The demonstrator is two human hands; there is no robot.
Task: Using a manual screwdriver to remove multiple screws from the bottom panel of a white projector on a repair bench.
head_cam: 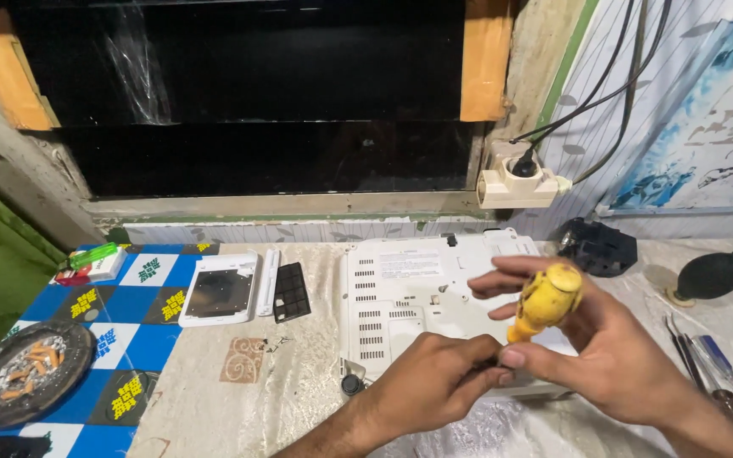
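A white laptop (417, 288) lies upside down on the table, its vented underside facing up. Over its near right corner, my right hand (604, 348) grips a screwdriver by its worn yellow handle (547, 298), held tilted with the handle up. My left hand (443, 377) pinches the lower end of the screwdriver, where the shaft is hidden by my fingers. Both hands meet just above the laptop's front edge.
A white cover panel (220, 290), a white strip (269, 270) and a black grille piece (291, 292) lie left of the laptop. An ashtray (27, 373) sits at far left, a green lighter (91, 254) behind it. A black air blower (710, 276) and tools (710, 365) lie right. A wall socket (515, 180) is behind.
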